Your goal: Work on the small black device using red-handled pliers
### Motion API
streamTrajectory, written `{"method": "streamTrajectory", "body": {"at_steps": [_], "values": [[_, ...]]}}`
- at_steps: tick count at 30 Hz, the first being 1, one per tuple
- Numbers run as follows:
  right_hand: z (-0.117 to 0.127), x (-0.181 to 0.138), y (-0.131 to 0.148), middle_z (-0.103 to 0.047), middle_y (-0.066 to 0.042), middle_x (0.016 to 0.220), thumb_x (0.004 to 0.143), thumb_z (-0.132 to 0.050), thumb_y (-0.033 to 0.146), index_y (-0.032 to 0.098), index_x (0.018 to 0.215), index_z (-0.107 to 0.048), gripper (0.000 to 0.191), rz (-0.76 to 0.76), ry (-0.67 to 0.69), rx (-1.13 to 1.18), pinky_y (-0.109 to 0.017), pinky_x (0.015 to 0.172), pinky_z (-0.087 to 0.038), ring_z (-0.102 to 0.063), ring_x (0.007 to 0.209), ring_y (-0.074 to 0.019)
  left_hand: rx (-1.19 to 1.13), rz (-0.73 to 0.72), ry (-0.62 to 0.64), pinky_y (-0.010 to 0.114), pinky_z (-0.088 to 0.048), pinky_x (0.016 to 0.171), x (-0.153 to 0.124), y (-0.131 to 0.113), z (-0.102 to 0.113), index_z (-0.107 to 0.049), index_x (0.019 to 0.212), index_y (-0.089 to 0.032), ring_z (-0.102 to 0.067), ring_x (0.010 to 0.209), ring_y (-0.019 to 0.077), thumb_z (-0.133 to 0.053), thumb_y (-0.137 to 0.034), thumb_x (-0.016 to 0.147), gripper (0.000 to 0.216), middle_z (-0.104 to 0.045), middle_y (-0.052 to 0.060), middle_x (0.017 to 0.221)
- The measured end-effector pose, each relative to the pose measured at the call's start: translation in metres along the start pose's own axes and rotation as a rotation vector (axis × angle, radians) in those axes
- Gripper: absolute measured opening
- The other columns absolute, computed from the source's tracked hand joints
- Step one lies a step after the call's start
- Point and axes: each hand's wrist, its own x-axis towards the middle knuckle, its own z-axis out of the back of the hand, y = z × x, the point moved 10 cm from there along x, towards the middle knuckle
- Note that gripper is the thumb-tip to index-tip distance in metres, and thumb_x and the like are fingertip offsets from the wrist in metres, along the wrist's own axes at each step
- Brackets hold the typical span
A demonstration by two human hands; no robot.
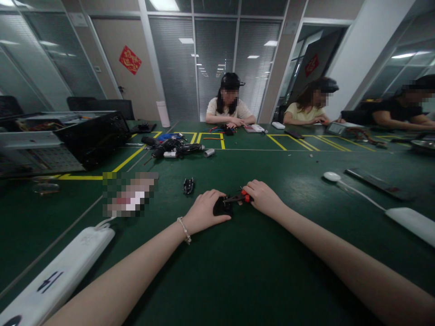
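The left hand [205, 210] pinches a black part [221, 208] over the green tabletop [234, 276], which stretches between the forearms [142, 269]; the right hand [264, 195] is curled round red-handled pliers [245, 195], long axis crosswise, nose pointing left at the part. A white power strip [73, 260] lies left.

An office-like workshop: glass partitions [217, 59], grey slatted blinds [171, 72], people [231, 108] along the far edge of a green table [268, 276], boxy black metal computer case [97, 140].
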Motion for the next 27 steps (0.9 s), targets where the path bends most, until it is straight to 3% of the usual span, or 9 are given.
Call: {"method": "streamTrajectory", "body": {"at_steps": [27], "values": [[-0.0005, -0.0015, -0.0015, -0.056, -0.009, 0.091, 0.063, -0.053, 0.005, 0.013, 0.096, -0.055, 0.034, -0.001, -0.017, 0.024, -0.032, 0.072, -0.039, -0.047, 0.083, -0.0198, -0.004, -0.001, -0.008, 0.040, -0.039, 0.083, -0.0009, -0.0005, 0.0008, -0.045, 0.110, -0.023, -0.048, 0.100, 0.0251, -0.060, -0.052, 0.069, 0.052, -0.050, 0.005, 0.111]]}}
